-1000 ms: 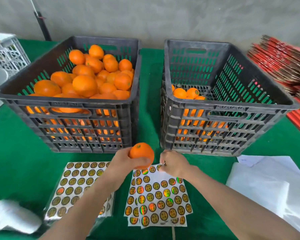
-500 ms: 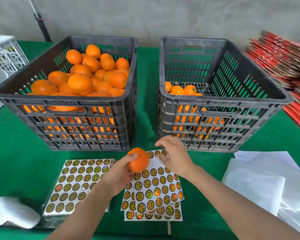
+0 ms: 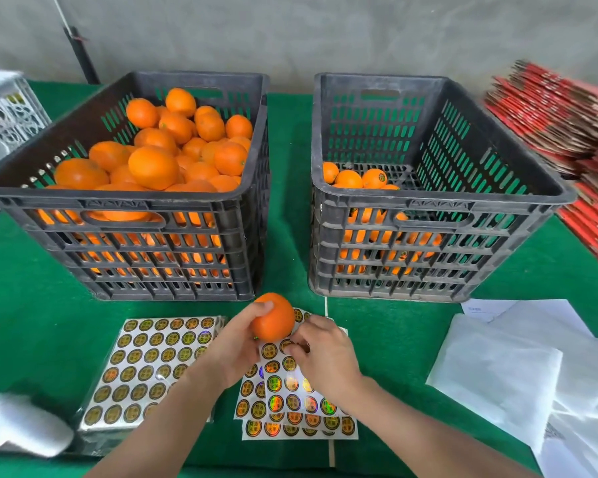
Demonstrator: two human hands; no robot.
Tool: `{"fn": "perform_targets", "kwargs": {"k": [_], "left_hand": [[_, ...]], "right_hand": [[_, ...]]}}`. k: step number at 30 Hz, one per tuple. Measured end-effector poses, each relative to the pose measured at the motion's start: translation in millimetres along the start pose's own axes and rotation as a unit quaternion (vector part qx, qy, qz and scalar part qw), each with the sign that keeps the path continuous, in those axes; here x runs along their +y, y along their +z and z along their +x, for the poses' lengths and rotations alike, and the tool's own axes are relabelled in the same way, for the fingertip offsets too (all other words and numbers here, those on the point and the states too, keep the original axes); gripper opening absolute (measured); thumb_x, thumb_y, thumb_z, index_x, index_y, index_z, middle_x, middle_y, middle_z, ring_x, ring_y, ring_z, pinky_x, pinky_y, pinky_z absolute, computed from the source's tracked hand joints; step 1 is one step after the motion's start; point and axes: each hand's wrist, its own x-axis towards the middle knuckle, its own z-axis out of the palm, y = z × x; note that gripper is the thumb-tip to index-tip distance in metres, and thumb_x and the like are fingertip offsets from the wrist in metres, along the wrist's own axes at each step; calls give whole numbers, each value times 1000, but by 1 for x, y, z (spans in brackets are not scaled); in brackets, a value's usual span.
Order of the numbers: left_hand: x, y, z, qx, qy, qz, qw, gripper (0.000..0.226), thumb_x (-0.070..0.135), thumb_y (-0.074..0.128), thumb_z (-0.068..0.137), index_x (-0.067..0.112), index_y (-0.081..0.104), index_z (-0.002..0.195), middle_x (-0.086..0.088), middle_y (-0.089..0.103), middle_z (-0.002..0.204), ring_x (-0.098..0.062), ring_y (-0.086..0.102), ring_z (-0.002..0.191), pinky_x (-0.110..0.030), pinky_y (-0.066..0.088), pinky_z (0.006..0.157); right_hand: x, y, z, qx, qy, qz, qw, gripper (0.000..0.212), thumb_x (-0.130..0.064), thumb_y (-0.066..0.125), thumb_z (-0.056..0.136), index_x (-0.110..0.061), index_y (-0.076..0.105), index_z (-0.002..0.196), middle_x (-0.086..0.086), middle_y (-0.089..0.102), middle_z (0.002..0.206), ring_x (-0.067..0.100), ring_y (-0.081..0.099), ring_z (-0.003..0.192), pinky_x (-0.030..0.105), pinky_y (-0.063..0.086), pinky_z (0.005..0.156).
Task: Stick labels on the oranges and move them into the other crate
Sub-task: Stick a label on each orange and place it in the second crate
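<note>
Your left hand (image 3: 235, 346) curls round the orange (image 3: 273, 319) just above the sheet (image 3: 290, 405) near the table's (image 3: 32, 305) front edge; with your right hand's (image 3: 325, 357) bunched fingertips (image 3: 299, 343), grip unclear, lift one label (image 3: 269, 351) by its rim without creasing.

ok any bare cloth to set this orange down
Bare cloth left of the sticker pack; the strip between left crate and right crate; the patch between loose sticker sheets and white papers. Crowded under left hand, gripping the orange, and right hand.
</note>
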Motion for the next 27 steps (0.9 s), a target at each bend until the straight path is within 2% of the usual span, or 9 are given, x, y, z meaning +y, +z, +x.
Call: {"fn": "perform_targets", "kwargs": {"k": [4, 7, 12, 14, 16, 19, 22, 23, 27], "left_hand": [[0, 1, 1, 0, -5, 24, 1000, 58, 35, 68, 68, 12, 54, 119, -18, 65, 115, -34, 63, 104, -44, 48, 94], [3, 0, 1, -4, -3, 83, 997, 65, 33, 78, 62, 11, 54, 118, -15, 68, 107, -30, 66, 96, -40, 52, 84], [7, -7, -10, 52, 55, 268, 960, 105, 51, 74, 35, 13, 48, 129, -8, 49, 131, -26, 49, 118, -45, 34, 108], [10, -6, -16, 52, 100, 320, 941, 85, 51, 74, 36, 25, 53, 114, -1, 41, 136, -24, 46, 121, -46, 35, 108], [11, -5, -19, 34, 131, 340, 931, 73, 40, 79, 43, 27, 54, 111, -3, 51, 129, -25, 54, 114, -45, 44, 102], [10, -3, -19, -5, 121, 242, 963, 73, 27, 79, 51, 15, 55, 119, -12, 62, 115, -30, 61, 105, -39, 51, 91], [12, 5, -20, -41, 58, 67, 995, 67, 31, 68, 64, 9, 50, 125, -16, 59, 114, -28, 60, 90, -35, 51, 75], [13, 6, -20, -46, 44, 39, 997, 66, 33, 67, 66, 9, 49, 125, -17, 57, 110, -27, 59, 83, -33, 49, 71], [14, 12, -20, -66, 31, 16, 997, 62, 40, 66, 72, 11, 50, 124, -13, 59, 96, -22, 56, 75, -30, 48, 66]], "right_hand": [[-5, 0, -7, 18, -37, 57, 998, 12, -11, 67, 80, -6, 61, 71, 5, 59, 80, 19, 55, 79, 28, 44, 68], [-8, -3, -12, 22, -8, 159, 987, 11, -3, 66, 79, -7, 62, 69, -1, 59, 72, 0, 47, 64, 17, 39, 62], [-3, -19, -12, -3, 148, 287, 946, 17, -9, 64, 86, -15, 63, 70, -4, 61, 70, -3, 50, 60, 10, 41, 63], [-1, -26, -10, 8, 172, 313, 934, 19, -8, 62, 87, -19, 63, 71, -7, 62, 71, -3, 52, 64, 8, 41, 65], [-1, -33, -8, 16, 176, 343, 923, 19, -8, 61, 88, -19, 63, 72, -8, 61, 72, 3, 54, 70, 12, 43, 68], [-8, -45, -3, 14, 158, 399, 903, 20, -7, 61, 88, -20, 62, 73, -7, 66, 90, 7, 59, 85, 20, 45, 77], [-17, -56, 2, -12, 112, 422, 900, 18, -7, 62, 87, -19, 62, 72, -4, 62, 110, -2, 58, 93, 7, 42, 74], [-20, -58, 4, -20, 95, 416, 904, 17, -8, 63, 86, -19, 62, 73, -3, 61, 112, 1, 57, 97, 9, 42, 77], [-29, -59, 8, -18, 61, 359, 931, 18, -9, 65, 86, -21, 60, 73, -6, 55, 114, 13, 53, 110, 38, 44, 97]]}}
